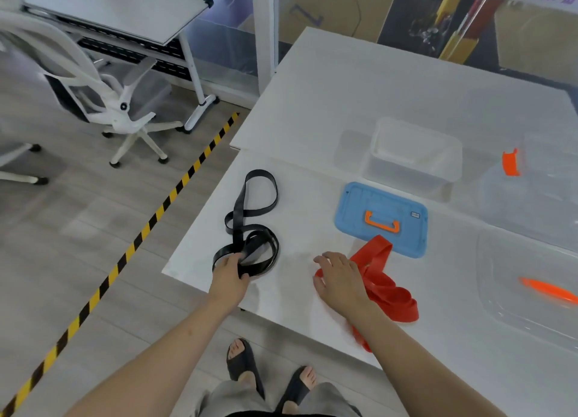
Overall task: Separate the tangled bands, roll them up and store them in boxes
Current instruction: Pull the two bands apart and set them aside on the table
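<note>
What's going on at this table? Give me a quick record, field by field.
left hand: gripping the black band
right hand: open, resting on the red band
bands: apart, both unrolled
blue lid: flat on the table, orange handle up
clear box: open, beyond the lid
stored so far: nothing visible

Both forearms are seen bare to the elbow, with no sleeves, watches, rings or bracelets in view on the left hand (pixel 230 275) or the right hand (pixel 339 279). Black open-toed slide sandals (pixel 244 365) are worn on bare feet. Loose grey-beige trouser legs (pixel 234 399) are seen above them, with a dark garment edge at the bottom.
</note>
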{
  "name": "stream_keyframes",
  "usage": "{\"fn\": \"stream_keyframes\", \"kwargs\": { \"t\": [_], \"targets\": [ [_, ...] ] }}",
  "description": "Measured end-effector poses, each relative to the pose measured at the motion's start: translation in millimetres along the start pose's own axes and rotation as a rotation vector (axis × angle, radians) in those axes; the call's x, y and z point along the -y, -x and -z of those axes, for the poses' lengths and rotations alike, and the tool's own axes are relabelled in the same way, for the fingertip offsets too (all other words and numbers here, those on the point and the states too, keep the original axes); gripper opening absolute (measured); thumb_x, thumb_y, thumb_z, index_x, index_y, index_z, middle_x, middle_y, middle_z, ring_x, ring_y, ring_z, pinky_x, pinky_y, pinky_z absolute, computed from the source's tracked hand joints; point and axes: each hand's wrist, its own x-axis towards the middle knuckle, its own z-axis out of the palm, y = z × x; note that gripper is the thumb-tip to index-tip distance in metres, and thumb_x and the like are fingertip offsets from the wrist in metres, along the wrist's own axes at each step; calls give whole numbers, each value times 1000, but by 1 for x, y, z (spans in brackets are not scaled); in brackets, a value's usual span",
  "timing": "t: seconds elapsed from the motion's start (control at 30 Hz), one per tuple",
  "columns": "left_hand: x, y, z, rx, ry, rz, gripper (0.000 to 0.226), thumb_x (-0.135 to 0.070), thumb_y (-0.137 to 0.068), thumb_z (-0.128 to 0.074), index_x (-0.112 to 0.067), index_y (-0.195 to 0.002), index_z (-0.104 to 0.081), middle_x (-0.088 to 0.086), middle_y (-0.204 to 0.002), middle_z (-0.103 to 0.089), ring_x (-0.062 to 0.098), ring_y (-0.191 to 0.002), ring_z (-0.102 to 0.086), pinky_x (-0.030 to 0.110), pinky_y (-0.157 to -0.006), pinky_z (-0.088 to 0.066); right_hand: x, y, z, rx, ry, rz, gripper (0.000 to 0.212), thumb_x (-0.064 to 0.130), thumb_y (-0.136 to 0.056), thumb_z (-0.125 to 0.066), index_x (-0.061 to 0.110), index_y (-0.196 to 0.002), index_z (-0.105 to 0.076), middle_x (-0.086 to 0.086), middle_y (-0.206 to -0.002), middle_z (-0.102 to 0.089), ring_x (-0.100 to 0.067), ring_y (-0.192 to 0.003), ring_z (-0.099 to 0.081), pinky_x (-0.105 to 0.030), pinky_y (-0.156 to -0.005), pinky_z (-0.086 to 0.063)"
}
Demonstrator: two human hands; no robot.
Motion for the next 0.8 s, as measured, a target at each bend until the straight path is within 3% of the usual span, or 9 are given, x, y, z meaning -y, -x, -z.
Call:
{"fn": "stream_keyframes", "kwargs": {
  "t": [0.13, 0.23, 0.33, 0.47, 0.57, 0.63, 0.67, 0.73, 0.8],
  "targets": [
    [27, 4, 14, -69, -62, 10, 56, -9, -93, -68, -19, -146, -52, 14, -138, -54, 34, -124, -51, 43, -103, -49, 47, -31, -5, 71, -17, 132, 50, 33, -102, -53, 23, -151, -49, -3, -154, -49, -27, -145, -42, -43, -117, -36],
    [46, -2, 22, -65, -111, -25, 64, -21, -90, -75, -22, -149, -51, 12, -143, -51, 35, -131, -48, 40, -108, -46, 77, -53, -7, 118, -26, 173, 59, 32, -101, -58, 23, -156, -41, -5, -161, -40, -28, -151, -34, -43, -119, -34],
    [58, -12, 26, 33, -160, -28, 83, -35, -84, -81, -21, -155, -40, 11, -157, -39, 36, -140, -42, 44, -112, -44, 97, -76, -10, 185, 8, 192, 87, 42, -92, -72, 25, -163, -23, -10, -171, -21, -31, -158, -21, -46, -124, -30],
    [64, -25, 29, 226, -344, -10, 112, -41, -82, -82, -19, -165, -11, 15, -168, -13, 38, -149, -28, 47, -114, -42, 113, -109, -18, 301, 76, 181, 136, 56, -71, -89, 32, -167, 5, -9, -176, 16, -35, -163, 10, -58, -130, -13],
    [70, -36, 28, 233, -406, -54, 106, -35, -87, -79, -20, -165, -7, 15, -160, -21, 36, -136, -43, 44, -103, -50, 121, -128, -29, 402, 154, 205, 148, 56, -66, -92, 38, -163, 18, -7, -173, 27, -35, -162, 20, -68, -127, -5],
    [75, -41, 29, 186, -342, -96, 99, -28, -87, -76, -23, -162, -11, 11, -149, -32, 33, -124, -52, 43, -95, -55, 125, -137, -39, 407, 175, 210, 148, 56, -66, -92, 39, -163, 19, -9, -175, 19, -37, -162, 12, -70, -126, -9],
    [77, -44, 31, 176, -303, -110, 95, -24, -87, -74, -25, -161, -13, 9, -145, -36, 31, -120, -54, 42, -92, -56, 127, -142, -42, 373, 191, 216, 145, 56, -66, -90, 38, -163, 17, -11, -175, 7, -39, -161, 0, -68, -124, -18],
    [79, -50, 40, 158, -226, -116, 86, -19, -88, -69, -25, -159, -20, 8, -141, -41, 29, -114, -56, 41, -91, -55, 132, -154, -45, 274, 252, 244, 132, 54, -72, -85, 34, -165, 6, -13, -164, -24, -40, -146, -33, -56, -113, -38],
    [79, -57, 51, 133, -164, -89, 80, -18, -91, -67, -23, -159, -25, 9, -142, -46, 29, -120, -55, 40, -98, -51, 135, -171, -39, 228, 290, 277, 113, 43, -80, -78, 28, -166, -5, -10, -147, -45, -36, -129, -49, -48, -102, -43]
  ]
}}
